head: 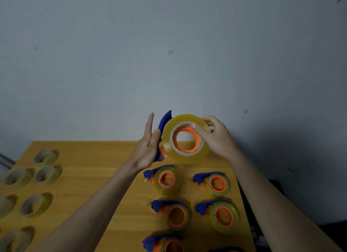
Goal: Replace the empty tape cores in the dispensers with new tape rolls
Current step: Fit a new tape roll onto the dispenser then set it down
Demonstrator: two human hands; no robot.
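I hold a blue and orange tape dispenser (164,120) up above the table's far edge. A full yellowish tape roll (187,156) sits around its orange hub (185,139). My left hand (148,146) holds the dispenser's blue handle, thumb curled on it and fingers stretched upward. My right hand (216,137) grips the roll's right side, thumb on the orange hub and fingers behind the rim.
On the wooden table (105,176), several blue-orange dispensers lie at right: some carry tape rolls (167,180) (218,185) (224,217), one (177,216) carries a thin core. Several loose rolls lie at left (47,156) (35,204). A grey wall rises behind.
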